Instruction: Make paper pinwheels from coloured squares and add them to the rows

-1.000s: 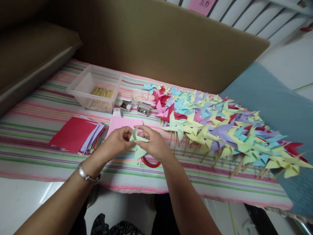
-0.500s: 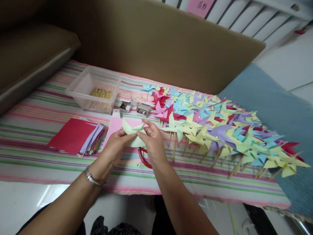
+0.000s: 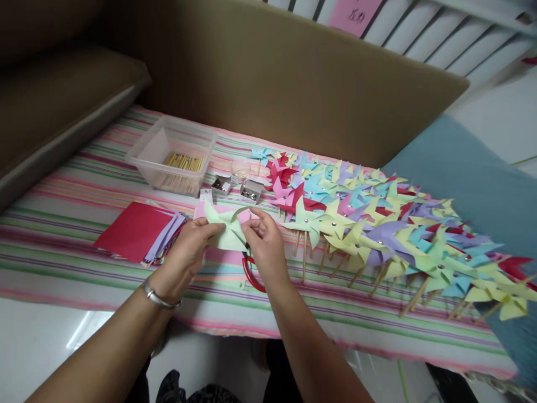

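Both my hands hold a pale green paper pinwheel head [image 3: 226, 226] above the striped cloth. My left hand [image 3: 188, 252] pinches its left side, with a silver bracelet on that wrist. My right hand [image 3: 264, 243] pinches a folded corner toward the centre of the paper. A pink sheet [image 3: 218, 254] lies flat under the paper. The red handles of scissors [image 3: 251, 271] show just below my right hand.
A stack of red and coloured paper squares [image 3: 136, 232] lies to the left. A clear tub of wooden sticks [image 3: 174, 159], a small glass [image 3: 240, 169] and two small boxes of pins [image 3: 250, 192] stand behind. Several finished pinwheels [image 3: 377, 224] cover the right side. A brown board [image 3: 293, 73] stands at the back.
The green paper has been lifted, turned and opened out between my hands, and its corners are being folded inward. Both hands have moved slightly farther from me.
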Demonstrator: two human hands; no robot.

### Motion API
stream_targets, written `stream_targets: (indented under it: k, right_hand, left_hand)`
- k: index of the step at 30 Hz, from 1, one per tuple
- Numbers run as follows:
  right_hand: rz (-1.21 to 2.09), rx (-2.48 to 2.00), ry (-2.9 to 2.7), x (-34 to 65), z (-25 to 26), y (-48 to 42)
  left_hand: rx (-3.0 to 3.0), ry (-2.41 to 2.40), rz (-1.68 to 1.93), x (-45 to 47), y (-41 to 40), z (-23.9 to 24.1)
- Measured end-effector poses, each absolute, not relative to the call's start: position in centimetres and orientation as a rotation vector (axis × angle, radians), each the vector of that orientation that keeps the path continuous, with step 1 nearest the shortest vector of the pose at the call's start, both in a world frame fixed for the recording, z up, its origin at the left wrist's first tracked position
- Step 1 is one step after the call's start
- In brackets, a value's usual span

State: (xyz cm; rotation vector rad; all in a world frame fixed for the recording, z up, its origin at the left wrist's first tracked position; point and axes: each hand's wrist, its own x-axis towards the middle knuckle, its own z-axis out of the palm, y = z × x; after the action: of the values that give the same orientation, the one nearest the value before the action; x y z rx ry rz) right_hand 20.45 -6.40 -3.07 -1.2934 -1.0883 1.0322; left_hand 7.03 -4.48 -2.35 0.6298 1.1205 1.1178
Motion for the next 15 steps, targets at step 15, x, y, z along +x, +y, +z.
stream_targets:
  k: [15]
  right_hand:
    - [0.349,-1.19,-1.958,20.7,-3.1,-7.2]
  left_hand:
    - [0.586,1.116,1.169,4.3,-3.6,-1.1]
